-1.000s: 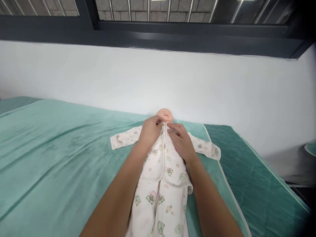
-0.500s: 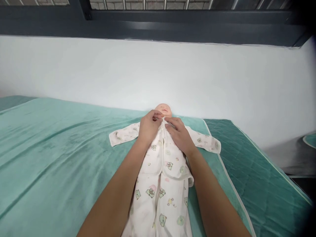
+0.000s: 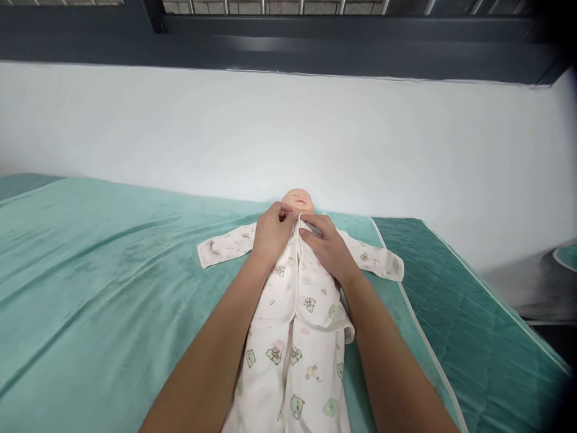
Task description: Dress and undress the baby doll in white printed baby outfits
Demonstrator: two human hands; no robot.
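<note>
A baby doll (image 3: 300,198) lies on its back, its head toward the wall. It wears a white baby top (image 3: 282,285) printed with small bears, sleeves spread to both sides, over matching trousers (image 3: 311,385). At the neckline my left hand (image 3: 273,231) pinches the top's collar edge with thumb and fingers. My right hand (image 3: 328,243) is on the other side of the front opening, its fingers closed on the collar edge there. The two edges meet between my fingertips; any fastener is too small or hidden to make out.
A light green blanket (image 3: 112,288) with a few creases lies under the doll. To the right is a darker quilted green cover (image 3: 455,300). Behind stands a white wall (image 3: 288,132), with a dark window frame (image 3: 338,48) and metal bars above.
Both hands stay at the collar with only tiny finger shifts. The doll and clothes lie as before.
</note>
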